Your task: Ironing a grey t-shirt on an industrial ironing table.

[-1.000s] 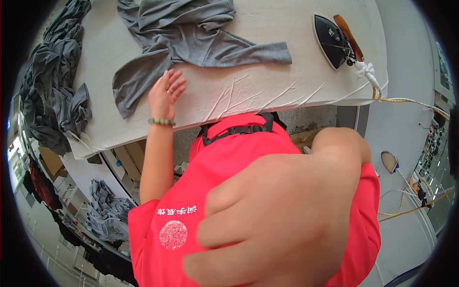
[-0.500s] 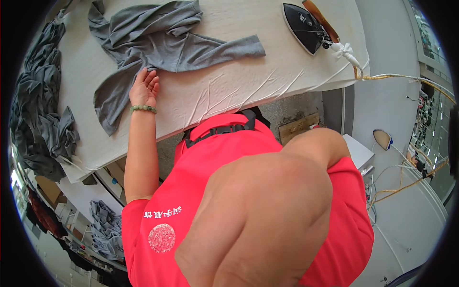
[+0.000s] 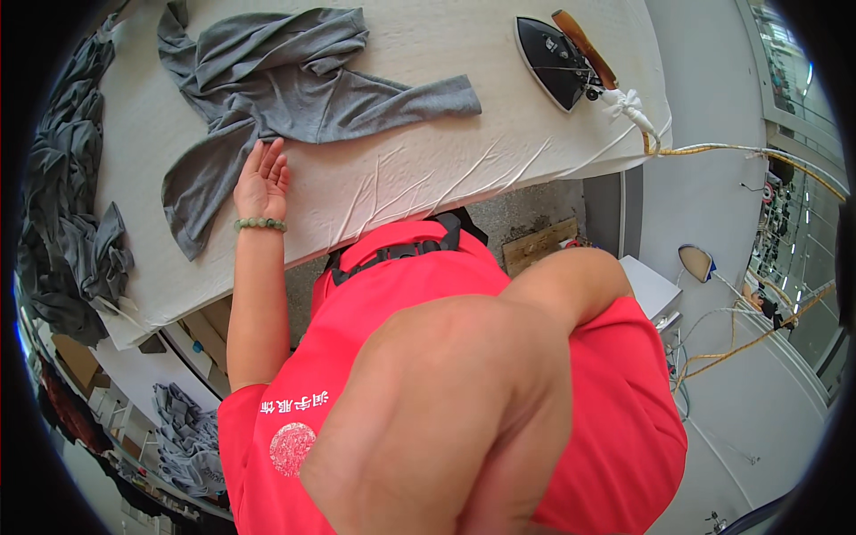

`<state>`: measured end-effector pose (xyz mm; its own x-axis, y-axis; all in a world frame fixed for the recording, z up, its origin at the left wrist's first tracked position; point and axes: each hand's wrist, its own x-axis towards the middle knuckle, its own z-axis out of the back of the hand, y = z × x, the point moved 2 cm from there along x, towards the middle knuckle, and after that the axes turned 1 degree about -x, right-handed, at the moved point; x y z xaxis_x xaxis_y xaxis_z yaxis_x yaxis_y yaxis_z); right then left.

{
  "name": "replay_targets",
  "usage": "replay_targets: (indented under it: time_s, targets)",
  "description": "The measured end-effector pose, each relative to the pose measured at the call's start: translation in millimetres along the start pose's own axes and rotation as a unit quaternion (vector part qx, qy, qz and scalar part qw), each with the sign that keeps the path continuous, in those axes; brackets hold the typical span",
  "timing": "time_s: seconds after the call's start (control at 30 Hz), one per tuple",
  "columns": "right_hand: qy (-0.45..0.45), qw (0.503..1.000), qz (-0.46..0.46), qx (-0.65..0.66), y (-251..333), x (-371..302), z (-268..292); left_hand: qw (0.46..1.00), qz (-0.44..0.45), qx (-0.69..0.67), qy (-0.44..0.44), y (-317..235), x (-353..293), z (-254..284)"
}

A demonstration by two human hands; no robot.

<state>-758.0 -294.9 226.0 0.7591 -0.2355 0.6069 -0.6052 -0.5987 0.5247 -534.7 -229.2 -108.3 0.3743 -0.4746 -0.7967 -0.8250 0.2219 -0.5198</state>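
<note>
A grey long-sleeved garment (image 3: 281, 94) lies loosely spread and creased over the padded white table. At its near edge rests my left hand (image 3: 262, 185), palm up and open, the fingers loosely extended and the fingertips touching the cloth. A green bead bracelet (image 3: 260, 224) circles that wrist. My right hand (image 3: 437, 401) is raised very close to the camera in front of my red shirt. Only its back and wrist show large; its fingers are hidden, so whether it holds anything cannot be seen.
An iron (image 3: 562, 67) with a wooden handle rests at the table's far right, its hose and yellow cord (image 3: 713, 148) running off rightward. Piled dark grey garments (image 3: 62, 196) line the left edge. More grey cloth (image 3: 189, 437) sits lower left. Another iron (image 3: 695, 263) is at the right.
The table and everything on it have shifted slightly down and left in the view. My right hand has moved left across my chest. The left hand's fingers are a little straighter; the garment lies unchanged.
</note>
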Motion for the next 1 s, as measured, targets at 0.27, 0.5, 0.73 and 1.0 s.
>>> replay_targets:
  time_s: [0.27, 0.5, 0.73, 1.0]
  targets:
    - [-0.244, 0.856, -0.192, -0.414, -14, -54, 68, 0.991, 0.029, -0.129, 0.018, -11, 24, 1]
    - [-0.400, 0.255, -0.379, -0.795, 6, -251, 223, 0.968, 0.081, -0.192, 0.141, -28, 7, -19]
    - [-0.582, 0.437, -0.289, -0.621, 80, -280, 191, 0.960, -0.107, -0.059, 0.253, -41, -109, 2]
    - [-0.595, 0.619, -0.234, -0.457, 110, -221, 189, 0.840, -0.405, 0.357, 0.055, -109, -105, -19]
